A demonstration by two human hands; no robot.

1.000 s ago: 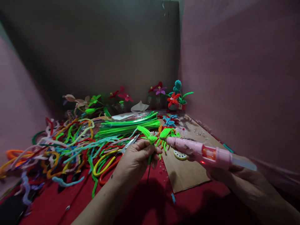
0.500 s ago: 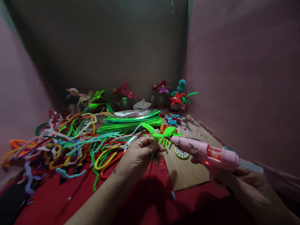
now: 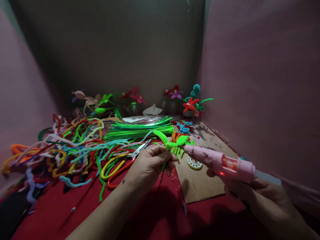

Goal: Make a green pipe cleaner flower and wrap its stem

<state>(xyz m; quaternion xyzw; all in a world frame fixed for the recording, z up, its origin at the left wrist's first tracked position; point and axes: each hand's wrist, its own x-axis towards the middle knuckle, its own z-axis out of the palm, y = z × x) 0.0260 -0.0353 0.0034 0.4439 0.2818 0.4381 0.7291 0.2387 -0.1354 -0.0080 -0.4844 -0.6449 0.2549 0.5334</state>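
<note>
Pinched in the fingers of my left hand (image 3: 152,163) is a bright green pipe-cleaner flower (image 3: 172,145), its petals spread above the fingertips and a thin dark stem pointing down below the hand. My right hand (image 3: 260,193) is wrapped round a pink hot glue gun (image 3: 212,158), whose small light glows red and whose clear glue stick pokes out at the back. The gun's dark nozzle points left and reaches the green petals; whether it touches them I cannot make out. Behind the flower, orange pipe-cleaner pieces (image 3: 177,136) are partly hidden.
Scissors (image 3: 137,151) with yellow and red handles lie left of my left hand. A tangle of coloured pipe cleaners (image 3: 75,146) spreads further left, with a green bundle (image 3: 140,132) behind. A wooden board (image 3: 205,186) carries a holed disc (image 3: 194,163). Finished flowers (image 3: 190,104) stand along the back.
Both hands, flower and glue gun keep nearly the same pose. The whole view has shifted slightly, and the nozzle stays at the green petals.
</note>
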